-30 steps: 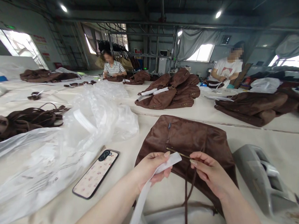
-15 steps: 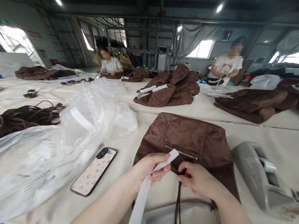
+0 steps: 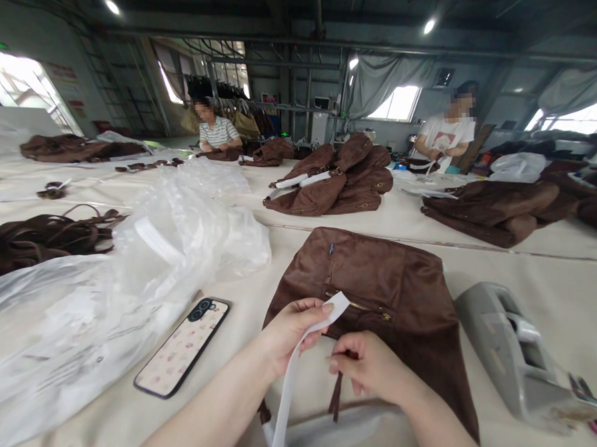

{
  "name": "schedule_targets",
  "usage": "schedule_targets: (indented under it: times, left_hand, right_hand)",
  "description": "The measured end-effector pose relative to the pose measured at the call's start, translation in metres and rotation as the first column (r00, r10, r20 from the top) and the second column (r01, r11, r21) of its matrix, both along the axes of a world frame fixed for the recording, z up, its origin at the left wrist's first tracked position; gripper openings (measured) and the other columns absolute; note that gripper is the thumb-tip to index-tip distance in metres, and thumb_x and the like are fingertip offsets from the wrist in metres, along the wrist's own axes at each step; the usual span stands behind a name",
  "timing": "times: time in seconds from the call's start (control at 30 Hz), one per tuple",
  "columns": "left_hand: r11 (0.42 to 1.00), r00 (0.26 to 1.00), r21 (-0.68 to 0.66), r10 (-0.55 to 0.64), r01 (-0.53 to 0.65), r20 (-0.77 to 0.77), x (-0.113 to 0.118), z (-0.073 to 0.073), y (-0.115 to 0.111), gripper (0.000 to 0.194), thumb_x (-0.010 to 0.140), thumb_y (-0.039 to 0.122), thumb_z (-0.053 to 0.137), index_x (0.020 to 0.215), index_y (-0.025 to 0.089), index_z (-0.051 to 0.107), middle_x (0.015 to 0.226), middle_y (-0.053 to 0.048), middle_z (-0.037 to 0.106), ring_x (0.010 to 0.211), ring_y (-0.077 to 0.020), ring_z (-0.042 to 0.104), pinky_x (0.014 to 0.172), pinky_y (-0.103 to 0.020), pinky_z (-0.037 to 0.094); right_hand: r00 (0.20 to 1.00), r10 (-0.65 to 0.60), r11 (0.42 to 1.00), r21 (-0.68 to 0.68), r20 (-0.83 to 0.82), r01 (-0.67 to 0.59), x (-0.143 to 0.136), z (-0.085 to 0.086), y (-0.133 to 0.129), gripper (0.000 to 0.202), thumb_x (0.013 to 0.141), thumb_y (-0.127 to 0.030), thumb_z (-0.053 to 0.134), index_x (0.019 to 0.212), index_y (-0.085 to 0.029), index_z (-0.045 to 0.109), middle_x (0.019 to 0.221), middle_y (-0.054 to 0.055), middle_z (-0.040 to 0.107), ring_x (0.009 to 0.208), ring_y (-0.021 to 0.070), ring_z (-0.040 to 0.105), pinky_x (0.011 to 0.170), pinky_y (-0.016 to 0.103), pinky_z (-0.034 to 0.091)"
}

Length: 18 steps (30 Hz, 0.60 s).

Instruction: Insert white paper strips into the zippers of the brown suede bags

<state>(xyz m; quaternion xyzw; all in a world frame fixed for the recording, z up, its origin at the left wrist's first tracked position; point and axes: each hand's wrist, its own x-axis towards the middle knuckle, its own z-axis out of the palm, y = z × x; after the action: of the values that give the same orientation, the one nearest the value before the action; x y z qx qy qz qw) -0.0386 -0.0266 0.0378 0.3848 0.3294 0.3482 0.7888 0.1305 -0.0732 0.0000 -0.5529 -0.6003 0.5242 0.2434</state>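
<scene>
A brown bag (image 3: 381,266) with a brass zipper lies on the table, partly covered by my hands. My left hand (image 3: 298,327) pinches a white strip (image 3: 291,384) near its top end; the strip hangs toward the table's near side. Close beside it, my right hand (image 3: 363,363) is closed on a thin brown cord (image 3: 336,398), whose ends dangle below the fingers. A wrapped strap (image 3: 349,427) of the bag curves across the table under my hands.
Left lies a phone (image 3: 182,349) beside clear plastic bags (image 3: 194,235) and brown straps (image 3: 49,240). A grey tape dispenser (image 3: 510,359) stands right. Brown bags (image 3: 331,178) are piled behind. Two people (image 3: 218,134) work at the far side.
My right hand has moved left and slightly down, lifting the brown cord's ends higher. My left hand still holds the white strip. The view has shifted slightly.
</scene>
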Motion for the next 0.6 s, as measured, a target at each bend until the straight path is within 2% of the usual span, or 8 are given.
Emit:
schedule_targets:
  times: [0.03, 0.1, 0.17, 0.23, 0.3, 0.4, 0.5, 0.6]
  left_hand:
    - [1.000, 1.000, 0.013, 0.003, -0.002, -0.019, 0.000, 0.001, 0.000, 0.035, 0.062, 0.041, 0.078, 0.068, 0.014, 0.056, 0.053, 0.005, 0.048, 0.037, -0.0001, 0.027, 0.037, -0.019, 0.009]
    - [0.999, 0.997, 0.049, -0.003, 0.007, -0.076, 0.000, 0.002, -0.002, 0.036, 0.060, 0.043, 0.078, 0.068, 0.014, 0.058, 0.054, 0.004, 0.051, 0.037, -0.0008, 0.028, 0.038, -0.020, 0.010]
    - [0.995, 0.990, 0.097, -0.014, 0.028, -0.140, 0.000, 0.003, -0.003, 0.038, 0.059, 0.046, 0.078, 0.069, 0.014, 0.061, 0.054, 0.004, 0.052, 0.039, -0.0019, 0.030, 0.040, -0.020, 0.012]
    - [0.987, 0.982, 0.150, -0.023, 0.052, -0.188, 0.001, 0.001, -0.005, 0.039, 0.060, 0.048, 0.078, 0.070, 0.014, 0.064, 0.054, 0.003, 0.051, 0.043, -0.0032, 0.032, 0.042, -0.020, 0.015]
    - [0.979, 0.976, 0.191, -0.027, 0.069, -0.215, 0.002, -0.001, -0.007, 0.039, 0.060, 0.049, 0.078, 0.072, 0.013, 0.066, 0.054, 0.003, 0.051, 0.046, -0.0043, 0.033, 0.045, -0.020, 0.017]
    - [0.968, 0.968, 0.231, -0.038, 0.097, -0.247, 0.003, -0.005, -0.007, 0.039, 0.061, 0.049, 0.077, 0.071, 0.013, 0.067, 0.055, 0.004, 0.050, 0.048, -0.0051, 0.033, 0.047, -0.020, 0.020]
    - [0.960, 0.960, 0.262, -0.017, 0.093, -0.278, 0.004, -0.007, -0.007, 0.038, 0.062, 0.049, 0.076, 0.071, 0.013, 0.066, 0.057, 0.003, 0.051, 0.052, -0.0062, 0.036, 0.050, -0.020, 0.022]
    - [0.960, 0.958, 0.267, -0.005, 0.085, -0.288, 0.005, -0.006, -0.006, 0.040, 0.061, 0.051, 0.076, 0.071, 0.012, 0.066, 0.058, 0.002, 0.051, 0.053, -0.0068, 0.036, 0.049, -0.020, 0.021]
  right_hand:
    - [0.994, -0.084, 0.993, 0.079, -0.066, 0.089, 0.005, 0.002, 0.002, 0.020, 0.076, -0.035, 0.063, 0.072, -0.016, 0.063, 0.051, -0.004, 0.058, 0.034, 0.0059, 0.044, 0.035, 0.016, 0.031]
    - [0.929, -0.243, 0.935, 0.188, -0.280, 0.301, 0.015, 0.008, 0.005, 0.021, 0.075, -0.037, 0.067, 0.082, -0.017, 0.064, 0.063, -0.001, 0.064, 0.039, 0.0058, 0.045, 0.037, 0.017, 0.034]
    - [0.796, -0.345, 0.851, 0.192, -0.498, 0.489, 0.025, 0.014, 0.007, 0.027, 0.073, -0.037, 0.071, 0.091, -0.019, 0.064, 0.077, 0.003, 0.069, 0.046, 0.0077, 0.050, 0.042, 0.019, 0.040]
    - [0.657, -0.387, 0.784, 0.145, -0.647, 0.604, 0.032, 0.019, 0.008, 0.029, 0.070, -0.035, 0.075, 0.093, -0.020, 0.065, 0.083, 0.004, 0.069, 0.053, 0.0097, 0.054, 0.047, 0.021, 0.044]
    - [0.564, -0.402, 0.749, 0.096, -0.721, 0.656, 0.037, 0.022, 0.008, 0.027, 0.068, -0.031, 0.077, 0.091, -0.021, 0.066, 0.082, 0.004, 0.069, 0.055, 0.0097, 0.056, 0.048, 0.021, 0.045]
    - [0.503, -0.402, 0.720, 0.075, -0.765, 0.690, 0.041, 0.023, 0.007, 0.022, 0.069, -0.027, 0.077, 0.088, -0.021, 0.066, 0.079, 0.002, 0.069, 0.054, 0.0078, 0.054, 0.047, 0.019, 0.044]
    - [0.481, -0.388, 0.708, 0.080, -0.786, 0.702, 0.044, 0.022, 0.007, 0.020, 0.070, -0.025, 0.076, 0.088, -0.022, 0.067, 0.079, 0.002, 0.068, 0.053, 0.0071, 0.054, 0.048, 0.018, 0.044]
    - [0.502, -0.389, 0.713, 0.093, -0.772, 0.695, 0.045, 0.022, 0.006, 0.021, 0.070, -0.027, 0.076, 0.088, -0.022, 0.066, 0.080, 0.003, 0.069, 0.054, 0.0085, 0.055, 0.048, 0.020, 0.045]
